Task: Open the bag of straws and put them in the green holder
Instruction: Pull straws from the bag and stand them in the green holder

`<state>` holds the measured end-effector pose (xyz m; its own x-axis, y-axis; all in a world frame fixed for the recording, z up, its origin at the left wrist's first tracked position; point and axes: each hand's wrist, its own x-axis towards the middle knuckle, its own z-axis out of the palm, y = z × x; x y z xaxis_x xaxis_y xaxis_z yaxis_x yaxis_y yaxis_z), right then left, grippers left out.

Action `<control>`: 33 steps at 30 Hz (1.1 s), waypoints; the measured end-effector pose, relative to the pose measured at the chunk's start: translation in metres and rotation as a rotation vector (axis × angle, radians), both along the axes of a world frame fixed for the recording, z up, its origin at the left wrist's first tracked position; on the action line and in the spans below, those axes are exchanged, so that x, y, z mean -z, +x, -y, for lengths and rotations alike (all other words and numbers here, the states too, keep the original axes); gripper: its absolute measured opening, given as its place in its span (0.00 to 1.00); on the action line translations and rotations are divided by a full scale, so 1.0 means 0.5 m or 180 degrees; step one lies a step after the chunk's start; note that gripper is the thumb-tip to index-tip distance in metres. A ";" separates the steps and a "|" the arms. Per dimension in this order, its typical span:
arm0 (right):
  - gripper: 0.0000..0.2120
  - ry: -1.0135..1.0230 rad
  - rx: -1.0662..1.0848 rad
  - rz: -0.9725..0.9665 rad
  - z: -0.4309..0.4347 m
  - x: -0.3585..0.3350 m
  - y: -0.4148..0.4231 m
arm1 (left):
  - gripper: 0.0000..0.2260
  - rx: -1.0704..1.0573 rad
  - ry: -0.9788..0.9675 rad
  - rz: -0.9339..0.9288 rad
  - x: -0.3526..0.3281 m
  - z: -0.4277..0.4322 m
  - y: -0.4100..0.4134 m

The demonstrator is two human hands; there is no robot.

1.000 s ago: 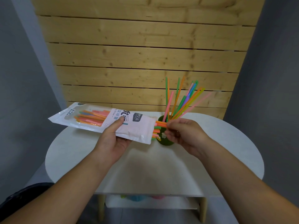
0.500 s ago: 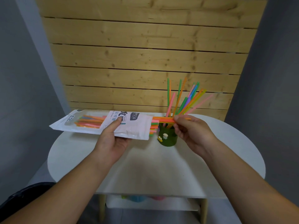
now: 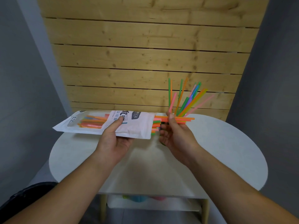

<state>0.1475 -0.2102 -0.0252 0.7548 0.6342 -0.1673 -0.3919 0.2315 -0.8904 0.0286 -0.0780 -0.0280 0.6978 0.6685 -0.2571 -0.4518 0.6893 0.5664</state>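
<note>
Our left hand (image 3: pixel 113 139) grips the one white bag (image 3: pixel 132 126), part-full of straws (image 3: pixel 92 122), mouth toward 3 o'clock. Our right hand (image 3: pixel 174 135) pinches a few orange straws (image 3: pixel 184 118) there — at its 12 o'clock perhaps a dozen standing straws (image 3: pixel 182 101) fan out, the green holder hidden behind it.

Table (image 3: pixel 226 152): white rounded top, lower centre of frame | underneath: pale wooden legs (image 3: pixel 103 207), white lower shelf (image 3: pixel 153 206) holding blurred coloured items (image 3: pixel 137 198) | on top: green holder (image 3: pixel 162 143), centre right, almost wholly hidden | in it: coloured straws (image 3: pixel 181 101) fanning toward upper right
</note>
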 end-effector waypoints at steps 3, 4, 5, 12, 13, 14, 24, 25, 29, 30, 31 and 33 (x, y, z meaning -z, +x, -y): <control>0.13 0.0237 0.0345 -0.0014 -0.005 -0.014 -0.006 | 0.10 -0.0022 -0.0007 -0.0022 0.001 -0.001 -0.001; 0.12 0.0257 0.0410 -0.0011 -0.004 -0.018 -0.008 | 0.10 -0.0040 -0.0005 -0.0031 0.002 -0.002 0.000; 0.12 0.0271 0.0466 0.0018 -0.001 -0.022 -0.010 | 0.09 -0.0056 -0.0006 -0.0037 0.003 -0.003 0.000; 0.12 0.0030 0.0975 0.0933 0.027 -0.054 0.006 | 0.07 -0.0153 -0.0089 0.0001 0.007 -0.016 0.000; 0.11 0.0061 0.1027 0.1001 0.035 -0.060 0.010 | 0.07 -0.0162 -0.0100 0.0005 0.007 -0.018 0.000; 0.11 0.0102 0.1061 0.1043 0.042 -0.066 0.013 | 0.08 -0.0169 -0.0113 0.0010 0.007 -0.019 -0.001; 0.13 0.0192 0.1649 0.0966 0.098 -0.086 0.069 | 0.09 -0.0247 -0.0162 0.0013 0.007 -0.029 -0.007; 0.13 0.0119 0.1742 0.1017 0.103 -0.087 0.075 | 0.10 -0.0252 -0.0163 0.0001 0.007 -0.031 -0.008; 0.13 -0.0100 0.2064 0.1266 0.125 -0.087 0.095 | 0.12 -0.0268 -0.0178 -0.0015 0.010 -0.034 -0.009; 0.13 -0.0141 0.2137 0.1332 0.130 -0.088 0.098 | 0.12 -0.0265 -0.0181 -0.0008 0.011 -0.033 -0.008; 0.13 -0.0206 0.2207 0.1416 0.135 -0.088 0.101 | 0.12 -0.0258 -0.0179 -0.0007 0.011 -0.032 -0.008; 0.14 -0.0383 0.2319 0.1625 0.143 -0.091 0.105 | 0.12 -0.0243 -0.0168 -0.0033 0.011 -0.028 -0.006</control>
<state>0.2002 -0.2815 0.0204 0.9639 -0.0313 0.2646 0.2661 0.1618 -0.9503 0.0256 -0.0638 -0.0333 0.6423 0.7051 -0.3003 -0.4985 0.6820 0.5352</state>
